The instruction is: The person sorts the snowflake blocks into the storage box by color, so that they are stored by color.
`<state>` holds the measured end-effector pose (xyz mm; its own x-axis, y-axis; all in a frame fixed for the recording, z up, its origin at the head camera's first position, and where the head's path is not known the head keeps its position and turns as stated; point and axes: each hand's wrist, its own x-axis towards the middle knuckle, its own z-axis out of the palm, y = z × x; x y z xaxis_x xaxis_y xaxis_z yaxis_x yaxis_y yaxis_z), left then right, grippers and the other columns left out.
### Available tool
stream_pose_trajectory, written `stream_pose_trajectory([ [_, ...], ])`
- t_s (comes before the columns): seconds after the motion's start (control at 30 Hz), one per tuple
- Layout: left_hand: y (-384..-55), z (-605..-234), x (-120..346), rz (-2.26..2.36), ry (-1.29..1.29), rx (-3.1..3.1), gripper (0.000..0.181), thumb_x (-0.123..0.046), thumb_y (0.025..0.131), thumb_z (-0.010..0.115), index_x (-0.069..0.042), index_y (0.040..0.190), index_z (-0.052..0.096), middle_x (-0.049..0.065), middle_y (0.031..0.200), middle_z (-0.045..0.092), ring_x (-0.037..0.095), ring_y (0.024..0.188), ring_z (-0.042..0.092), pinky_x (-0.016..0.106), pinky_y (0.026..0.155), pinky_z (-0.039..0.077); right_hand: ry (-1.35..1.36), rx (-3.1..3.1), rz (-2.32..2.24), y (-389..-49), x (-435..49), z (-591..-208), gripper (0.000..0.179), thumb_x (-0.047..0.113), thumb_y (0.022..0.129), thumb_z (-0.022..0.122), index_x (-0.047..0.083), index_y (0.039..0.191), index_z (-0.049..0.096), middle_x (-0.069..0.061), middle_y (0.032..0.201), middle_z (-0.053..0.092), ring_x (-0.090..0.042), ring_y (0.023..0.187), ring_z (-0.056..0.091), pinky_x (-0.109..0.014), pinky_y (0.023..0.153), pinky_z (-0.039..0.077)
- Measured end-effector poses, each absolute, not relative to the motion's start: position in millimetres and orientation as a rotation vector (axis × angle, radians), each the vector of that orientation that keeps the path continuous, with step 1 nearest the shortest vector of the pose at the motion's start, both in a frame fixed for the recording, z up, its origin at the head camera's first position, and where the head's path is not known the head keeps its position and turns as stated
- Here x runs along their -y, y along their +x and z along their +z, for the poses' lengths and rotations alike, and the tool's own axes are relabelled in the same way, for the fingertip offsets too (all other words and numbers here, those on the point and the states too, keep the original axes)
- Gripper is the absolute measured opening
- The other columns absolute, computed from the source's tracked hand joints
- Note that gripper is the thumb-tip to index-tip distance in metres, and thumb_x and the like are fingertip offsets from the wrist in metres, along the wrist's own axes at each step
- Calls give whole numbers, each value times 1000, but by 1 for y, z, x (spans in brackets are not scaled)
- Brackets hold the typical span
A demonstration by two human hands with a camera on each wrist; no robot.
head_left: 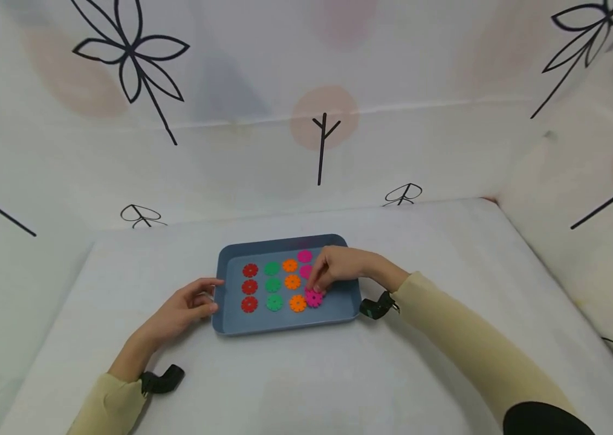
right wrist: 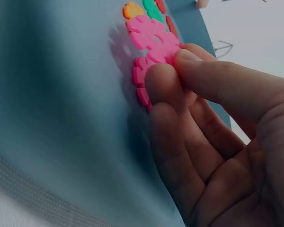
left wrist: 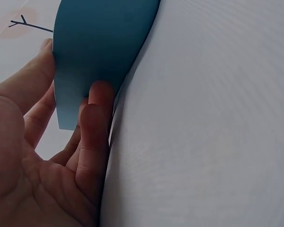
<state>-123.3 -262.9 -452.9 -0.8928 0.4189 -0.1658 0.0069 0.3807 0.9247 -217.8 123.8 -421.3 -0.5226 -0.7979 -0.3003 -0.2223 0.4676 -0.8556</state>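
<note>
My right hand (head_left: 336,266) pinches a pink notched plastic disc (right wrist: 156,40) between thumb and fingers, close over the blue-grey tray (head_left: 285,327). In the right wrist view the disc tilts up and overlaps another pink disc (right wrist: 141,71) under the fingers. Two pink discs lie farther back in the tray. To their left run columns of orange discs (head_left: 292,281), green discs (head_left: 272,284) and red discs (head_left: 249,287), three in each. My left hand (head_left: 176,311) holds the tray's left end, digits at its rim and against the outer wall.
The tray lies on a white-covered table (head_left: 263,380). White cloth walls (head_left: 421,139) with black plant drawings rise behind and at both sides. A black camera (head_left: 162,380) is strapped at the left wrist, another (head_left: 377,306) at the right, beside the tray's right edge.
</note>
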Motion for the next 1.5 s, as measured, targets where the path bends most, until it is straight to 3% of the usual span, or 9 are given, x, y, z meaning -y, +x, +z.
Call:
stream_pose_trajectory([
  [0.5, -122, -453, 260, 1523, 385, -2275, 52, -16, 96, 68, -3, 142, 48, 22, 120, 46, 19, 88, 63, 25, 76, 51, -839, -1955, -920, -215, -123, -419, 10, 1, 85, 75, 8, 89, 80, -5, 74, 72, -13, 65, 64, -27, 63, 53],
  [1.5, -120, -457, 261, 1505, 367, -2325, 51, -16, 96, 68, -3, 141, 49, 20, 121, 48, 18, 89, 62, 25, 77, 50, -925, -1993, -735, -212, -102, -412, 9, 3, 85, 76, 11, 82, 79, -1, 70, 70, -13, 63, 65, -26, 61, 54],
])
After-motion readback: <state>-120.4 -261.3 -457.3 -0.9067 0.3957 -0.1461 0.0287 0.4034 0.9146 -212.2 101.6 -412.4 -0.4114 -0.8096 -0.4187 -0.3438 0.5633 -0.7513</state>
